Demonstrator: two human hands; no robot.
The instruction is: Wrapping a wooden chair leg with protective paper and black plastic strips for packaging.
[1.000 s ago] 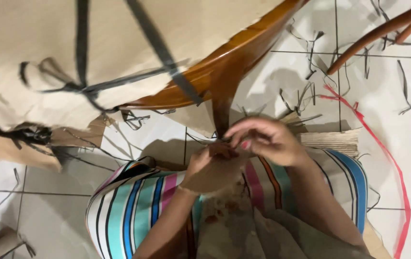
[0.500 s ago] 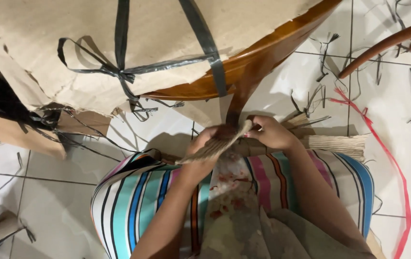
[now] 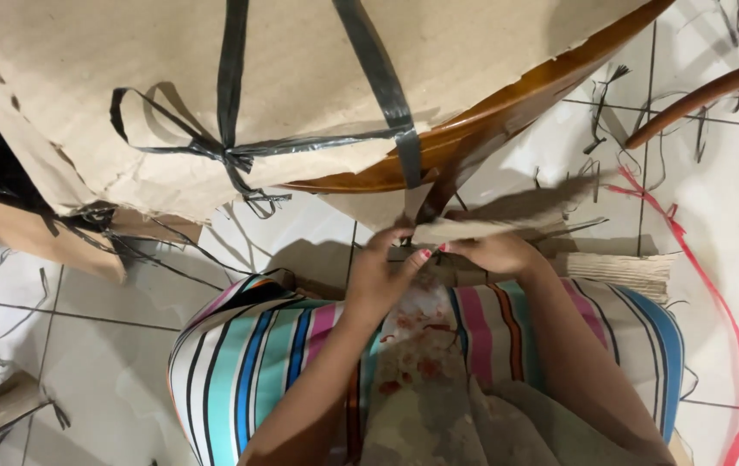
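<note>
While both pinch it, cardboard strip (image 3: 494, 226) runs rightward from left hand (image 3: 382, 276); right hand (image 3: 494, 255) sits nearer its middle.

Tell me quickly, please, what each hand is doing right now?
Left hand: closed on the cardboard strip.
Right hand: closed on the same strip.

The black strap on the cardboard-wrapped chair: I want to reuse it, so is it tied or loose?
Tied. The black strap meets a knot with loops on the cardboard.
</note>
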